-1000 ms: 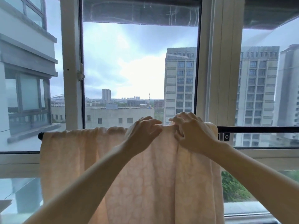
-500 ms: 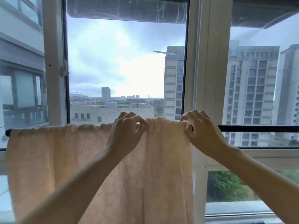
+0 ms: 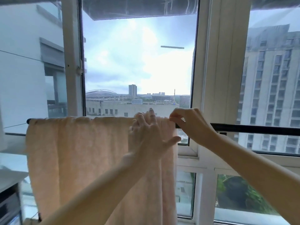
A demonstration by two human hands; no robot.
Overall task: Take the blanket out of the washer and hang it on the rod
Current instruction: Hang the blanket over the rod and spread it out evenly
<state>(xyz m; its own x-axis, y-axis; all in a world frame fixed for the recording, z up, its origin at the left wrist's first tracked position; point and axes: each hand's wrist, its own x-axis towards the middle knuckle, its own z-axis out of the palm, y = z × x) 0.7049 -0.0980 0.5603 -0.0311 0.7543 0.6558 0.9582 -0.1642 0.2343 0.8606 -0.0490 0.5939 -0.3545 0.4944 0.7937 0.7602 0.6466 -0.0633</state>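
A pale peach blanket [image 3: 78,153] hangs draped over a black rod [image 3: 253,128] that runs across the window. It covers the rod's left half, and the rod's left tip [image 3: 28,120] pokes out beyond it. My left hand [image 3: 146,135] lies with spread fingers against the blanket near its top right part, thumb sticking out to the right. My right hand [image 3: 190,124] pinches the blanket's top right corner on the rod. The washer is out of view.
White window frames [image 3: 215,78] stand right behind the rod, with the middle pane open onto city buildings. A thin line [image 3: 21,55] crosses the left pane. A dark appliance corner [image 3: 9,207] sits at the bottom left.
My left hand has let go of the top edge and opened flat against the cloth. My right hand stays at the blanket's right corner. The view has swung left.
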